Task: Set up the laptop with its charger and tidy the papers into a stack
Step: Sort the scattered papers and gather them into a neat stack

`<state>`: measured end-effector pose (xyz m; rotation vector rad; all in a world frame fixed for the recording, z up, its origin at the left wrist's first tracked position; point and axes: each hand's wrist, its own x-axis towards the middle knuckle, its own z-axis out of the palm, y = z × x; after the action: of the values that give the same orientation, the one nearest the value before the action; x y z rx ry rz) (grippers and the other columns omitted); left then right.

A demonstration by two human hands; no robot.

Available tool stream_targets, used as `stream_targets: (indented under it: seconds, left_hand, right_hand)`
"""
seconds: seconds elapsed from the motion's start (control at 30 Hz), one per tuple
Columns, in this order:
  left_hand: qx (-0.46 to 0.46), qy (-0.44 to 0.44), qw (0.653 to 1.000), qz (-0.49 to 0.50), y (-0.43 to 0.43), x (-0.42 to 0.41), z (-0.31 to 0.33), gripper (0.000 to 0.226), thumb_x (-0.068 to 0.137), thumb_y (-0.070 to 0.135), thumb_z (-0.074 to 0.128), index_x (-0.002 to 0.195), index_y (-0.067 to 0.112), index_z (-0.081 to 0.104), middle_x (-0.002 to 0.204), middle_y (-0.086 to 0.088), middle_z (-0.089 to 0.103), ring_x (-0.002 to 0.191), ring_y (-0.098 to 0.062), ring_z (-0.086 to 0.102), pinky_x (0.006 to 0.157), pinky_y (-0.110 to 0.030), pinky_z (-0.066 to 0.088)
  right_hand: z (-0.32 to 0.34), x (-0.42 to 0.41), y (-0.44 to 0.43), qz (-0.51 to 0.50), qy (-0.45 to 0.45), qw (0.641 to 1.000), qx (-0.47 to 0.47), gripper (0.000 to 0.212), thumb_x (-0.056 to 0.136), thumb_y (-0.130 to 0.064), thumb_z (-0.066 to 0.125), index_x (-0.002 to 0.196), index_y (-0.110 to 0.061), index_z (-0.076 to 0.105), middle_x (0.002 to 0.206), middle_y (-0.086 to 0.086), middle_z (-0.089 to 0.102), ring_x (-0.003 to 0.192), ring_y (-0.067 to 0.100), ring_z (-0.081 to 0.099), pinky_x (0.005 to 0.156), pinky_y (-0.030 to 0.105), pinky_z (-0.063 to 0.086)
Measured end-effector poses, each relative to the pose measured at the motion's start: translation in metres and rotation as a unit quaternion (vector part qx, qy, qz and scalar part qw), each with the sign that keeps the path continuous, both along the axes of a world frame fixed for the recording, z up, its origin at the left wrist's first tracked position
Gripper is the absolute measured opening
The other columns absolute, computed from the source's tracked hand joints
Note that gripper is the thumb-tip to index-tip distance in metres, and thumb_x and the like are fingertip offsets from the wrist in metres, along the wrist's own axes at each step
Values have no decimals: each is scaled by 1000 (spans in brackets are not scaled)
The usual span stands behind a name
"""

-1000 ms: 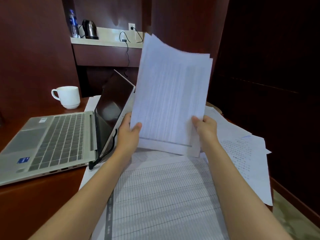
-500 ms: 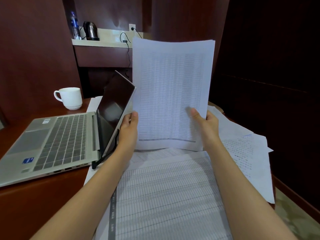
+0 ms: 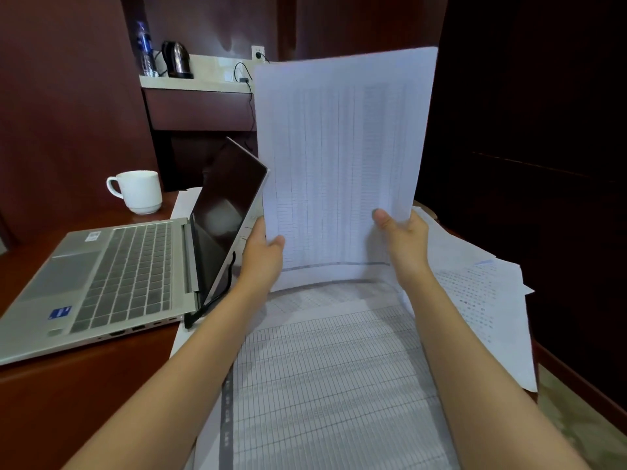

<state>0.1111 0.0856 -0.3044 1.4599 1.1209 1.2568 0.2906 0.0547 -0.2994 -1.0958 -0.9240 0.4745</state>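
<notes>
I hold a stack of printed sheets (image 3: 342, 157) upright above the desk, its edges now lined up. My left hand (image 3: 263, 256) grips its lower left edge and my right hand (image 3: 402, 240) grips its lower right edge. More loose papers (image 3: 322, 374) lie flat below my arms, and others (image 3: 481, 293) fan out to the right. The silver laptop (image 3: 112, 279) sits open at the left, its dark screen (image 3: 227, 212) tilted far back. A black charger cable (image 3: 217, 296) is plugged in at its right side near the hinge.
A white mug (image 3: 137, 191) stands on the dark wooden desk (image 3: 74, 395) behind the laptop. On a far shelf (image 3: 190, 83) are a kettle (image 3: 174, 59), a water bottle (image 3: 146, 47) and a wall socket (image 3: 258, 52) with a cable plugged in.
The sheets in my hands were fanned and skewed; now they stand squared and straighter. My right thumb has shifted onto the front of the stack.
</notes>
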Motion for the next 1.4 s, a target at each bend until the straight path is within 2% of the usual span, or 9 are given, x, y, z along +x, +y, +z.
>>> stream_targets:
  seconds: [0.13, 0.27, 0.53, 0.8, 0.97, 1.1, 1.2, 1.3, 1.4]
  left_hand:
    - [-14, -50, 999, -4, -4, 8, 5, 33, 101, 12, 34, 132, 18, 44, 119, 2, 54, 105, -14, 51, 90, -31, 41]
    - [-1, -61, 998, 14, -7, 9, 7, 33, 100, 10, 34, 130, 16, 47, 110, 4, 54, 99, -14, 52, 84, -30, 40]
    - [-56, -9, 998, 32, 4, 0, 13, 39, 96, 2, 34, 126, 19, 53, 90, 5, 55, 81, -17, 50, 76, -28, 40]
    - [-58, 275, 955, -94, 7, -9, 10, 38, 91, -3, 39, 117, 14, 62, 100, -4, 56, 75, -19, 53, 60, -22, 40]
    - [-44, 498, 847, -181, 17, -21, 6, 37, 88, -2, 37, 114, 11, 61, 119, -8, 60, 100, -24, 55, 80, -25, 42]
    - [-48, 561, 799, -211, 16, -25, 4, 39, 90, 1, 35, 119, 11, 60, 125, -8, 58, 108, -25, 56, 89, -29, 42]
    - [-40, 553, 801, -227, 13, -29, 8, 36, 90, 2, 38, 115, 14, 62, 121, -5, 60, 107, -23, 56, 92, -30, 43]
    - [-29, 564, 788, -246, 8, -30, 9, 38, 88, -2, 39, 116, 13, 60, 122, -6, 59, 109, -24, 54, 88, -29, 41]
    - [-12, 588, 774, -237, 5, -24, 7, 30, 91, 0, 39, 112, 7, 59, 119, -10, 55, 100, -23, 48, 78, -25, 35]
  right_hand:
    - [13, 1, -7, 8, 9, 999, 41, 23, 91, -9, 58, 110, -22, 55, 97, -15, 61, 87, -7, 58, 74, 9, 49]
    - [21, 2, -16, 25, 11, 1000, 5, 27, 91, -12, 58, 119, -12, 58, 105, -4, 63, 95, 9, 61, 88, 25, 50]
    - [43, 26, -55, 207, -6, 968, -139, 18, 93, -15, 53, 107, -16, 64, 97, 0, 68, 76, 12, 67, 66, 28, 57]
    - [52, 66, -100, 277, 49, 949, -145, 39, 76, -37, 58, 109, -17, 66, 96, 2, 71, 80, 17, 68, 62, 31, 58]
    - [39, 83, -119, 344, 18, 907, -242, 88, 43, -45, 89, 119, -14, 59, 105, 8, 70, 89, 26, 70, 62, 35, 58]
    - [20, 89, -126, 356, 47, 895, -265, 85, 38, -44, 92, 113, -14, 65, 104, 10, 70, 87, 29, 69, 63, 41, 59]
    - [8, 90, -130, 349, 99, 894, -263, 96, 45, -57, 85, 125, -9, 60, 124, 14, 60, 106, 33, 59, 89, 48, 48]
    - [6, 81, -126, 292, 73, 886, -353, 71, 78, -61, 57, 125, -8, 56, 122, 13, 61, 99, 27, 65, 81, 37, 56]
    - [3, 68, -113, 168, -24, 884, -436, 33, 94, -33, 52, 115, -8, 58, 98, 7, 64, 73, 16, 65, 63, 25, 54]
